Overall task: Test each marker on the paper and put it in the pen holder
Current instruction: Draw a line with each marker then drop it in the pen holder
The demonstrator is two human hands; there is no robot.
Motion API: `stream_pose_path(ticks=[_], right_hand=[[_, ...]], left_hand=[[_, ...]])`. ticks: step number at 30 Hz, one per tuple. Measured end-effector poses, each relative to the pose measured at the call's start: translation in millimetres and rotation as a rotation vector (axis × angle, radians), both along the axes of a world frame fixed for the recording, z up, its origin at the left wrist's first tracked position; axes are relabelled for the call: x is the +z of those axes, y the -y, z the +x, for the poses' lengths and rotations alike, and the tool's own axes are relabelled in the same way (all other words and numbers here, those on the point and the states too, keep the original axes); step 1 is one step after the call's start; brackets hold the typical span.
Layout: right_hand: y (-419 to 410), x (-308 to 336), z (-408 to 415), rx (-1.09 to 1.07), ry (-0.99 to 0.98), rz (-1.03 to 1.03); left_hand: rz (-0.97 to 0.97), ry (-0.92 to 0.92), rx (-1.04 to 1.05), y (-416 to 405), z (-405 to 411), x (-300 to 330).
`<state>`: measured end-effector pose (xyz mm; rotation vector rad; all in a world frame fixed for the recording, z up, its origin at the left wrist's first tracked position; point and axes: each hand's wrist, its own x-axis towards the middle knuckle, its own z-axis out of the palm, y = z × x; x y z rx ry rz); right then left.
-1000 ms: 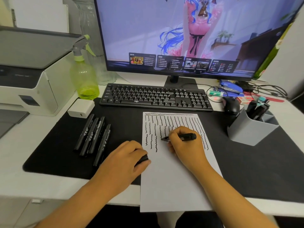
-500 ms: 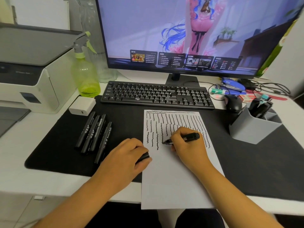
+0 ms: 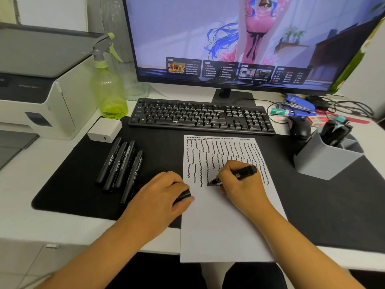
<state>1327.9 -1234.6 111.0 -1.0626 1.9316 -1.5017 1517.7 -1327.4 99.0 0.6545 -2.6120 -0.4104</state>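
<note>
A white sheet of paper (image 3: 225, 226) lies on the black desk mat, its upper half covered with wavy black lines. My right hand (image 3: 243, 186) grips an uncapped black marker (image 3: 242, 173), whose tip touches the paper at the bottom of a wavy line. My left hand (image 3: 164, 195) rests at the paper's left edge, closed around a black marker cap (image 3: 184, 196). Several capped black markers (image 3: 121, 165) lie side by side on the mat to the left. The grey pen holder (image 3: 325, 161) stands at the right with several markers in it.
A black keyboard (image 3: 200, 116) sits behind the paper, under a monitor (image 3: 239, 38). A black mouse (image 3: 300, 127) and cables lie at the back right. A green spray bottle (image 3: 107, 88), a white charger (image 3: 105, 130) and a printer (image 3: 35, 80) stand at the left.
My right hand has drawn the marker tip down the paper toward me, lengthening a wavy line. My left hand has stayed in place with the cap.
</note>
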Motion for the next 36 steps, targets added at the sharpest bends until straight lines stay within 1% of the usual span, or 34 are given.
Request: stream_pose_path(ticks=[9, 11, 14, 17, 19, 21, 25, 33, 36], right_hand=[[-1, -2, -1, 0.048, 0.005, -0.012], [-3, 1, -3, -0.006, 0.003, -0.088], [-10, 12, -8, -0.149, -0.001, -0.224], [-21, 23, -9, -0.19, 0.039, -0.293], [-30, 28, -5, -0.186, 0.114, -0.321], [-39, 29, 3, -0.148, 0.179, -0.31], [-48, 29, 25, -0.041, 0.23, -0.247], [-48, 31, 42, 0.012, 0.227, -0.201], [-48, 29, 45, 0.088, 0.238, -0.167]], left_hand=[[0.008, 0.009, -0.002, 1, -1, 1], [0.009, 0.008, -0.012, 1, -1, 3], [-0.002, 0.022, -0.023, 0, -1, 7], [0.005, -0.034, -0.01, -1, 1, 12], [0.015, -0.076, -0.018, -3, 5, 17], [0.01, -0.081, -0.054, -6, 9, 23], [0.0, -0.078, -0.086, -16, 8, 33], [-0.004, -0.018, -0.133, -24, 4, 42], [0.019, 0.006, -0.172, -27, 4, 44]])
